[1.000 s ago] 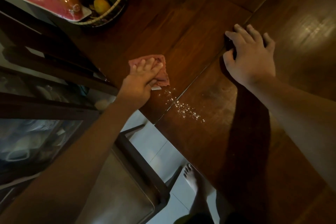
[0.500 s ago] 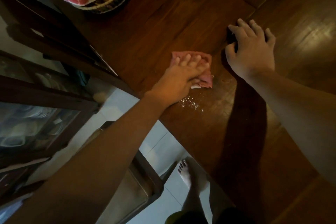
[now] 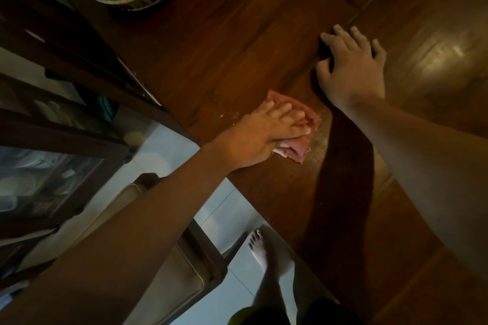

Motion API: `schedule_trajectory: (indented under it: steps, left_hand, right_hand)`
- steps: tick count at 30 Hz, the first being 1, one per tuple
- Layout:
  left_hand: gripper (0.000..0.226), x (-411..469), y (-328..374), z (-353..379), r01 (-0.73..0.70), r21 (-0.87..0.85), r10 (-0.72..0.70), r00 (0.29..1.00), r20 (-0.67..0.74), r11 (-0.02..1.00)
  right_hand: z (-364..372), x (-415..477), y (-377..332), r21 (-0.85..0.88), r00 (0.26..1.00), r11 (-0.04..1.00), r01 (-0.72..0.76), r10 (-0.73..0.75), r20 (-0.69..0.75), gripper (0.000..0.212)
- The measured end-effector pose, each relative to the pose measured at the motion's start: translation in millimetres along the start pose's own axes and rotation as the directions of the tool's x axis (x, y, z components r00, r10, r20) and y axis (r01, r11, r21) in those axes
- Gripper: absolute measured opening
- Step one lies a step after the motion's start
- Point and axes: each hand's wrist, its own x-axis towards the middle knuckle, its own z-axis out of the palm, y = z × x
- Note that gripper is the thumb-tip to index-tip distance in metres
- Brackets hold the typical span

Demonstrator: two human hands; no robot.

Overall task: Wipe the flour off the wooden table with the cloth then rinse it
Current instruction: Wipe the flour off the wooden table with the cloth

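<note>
A crumpled pink cloth [image 3: 298, 150] lies on the dark wooden table [image 3: 237, 42], close to its near-left edge. My left hand [image 3: 253, 137] presses flat on the cloth with its fingers laid over it. A few white flour specks [image 3: 226, 115] show just left of the cloth, and a faint pale smear [image 3: 318, 137] shows to its right. My right hand [image 3: 353, 74] rests palm down on the table beyond the cloth, fingers spread, holding nothing.
A wicker basket [image 3: 148, 0] with fruit and a red wrapped pack stands at the table's far left. A chair [image 3: 174, 280] sits beside the table edge below my left arm. A glass-fronted cabinet [image 3: 52, 166] fills the left side. My bare foot [image 3: 260, 250] is on the tiled floor.
My left hand has slid the cloth toward me and to the right, over the patch of flour, which is now covered or gone. My right hand has stayed planted on the table.
</note>
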Motion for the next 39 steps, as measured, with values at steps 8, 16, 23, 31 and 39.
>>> schedule_trajectory:
  steps: [8,16,23,31,39]
  left_hand:
    - [0.062,19.4,56.7,24.7,0.150,0.300,-0.189,0.977,0.104,0.942]
    - [0.052,-25.6,16.1,16.9,0.101,0.093,-0.090,0.990,-0.112,0.991]
    - [0.094,1.9,106.1,60.6,-0.038,0.294,-0.091,0.906,0.413,0.955]
    - [0.061,-24.4,54.8,63.1,-0.112,0.108,0.129,0.977,-0.168,0.988]
    - [0.075,20.8,137.2,72.0,-0.136,0.274,0.064,0.965,0.256,0.952]
  right_hand:
    - [-0.4,1.2,-1.1,-0.003,1.000,1.000,-0.014,0.014,0.003,0.054]
    - [-0.9,-0.8,-1.0,0.008,1.000,1.000,-0.009,0.009,-0.003,0.054]
    - [-1.1,-3.0,-0.9,0.014,1.000,1.000,0.004,-0.004,-0.015,0.054]
    - [1.0,-2.6,-1.0,-0.043,1.000,0.999,0.024,-0.024,0.013,0.058]
    - [0.1,-4.1,0.7,-0.024,0.999,0.999,0.029,-0.029,0.030,0.061]
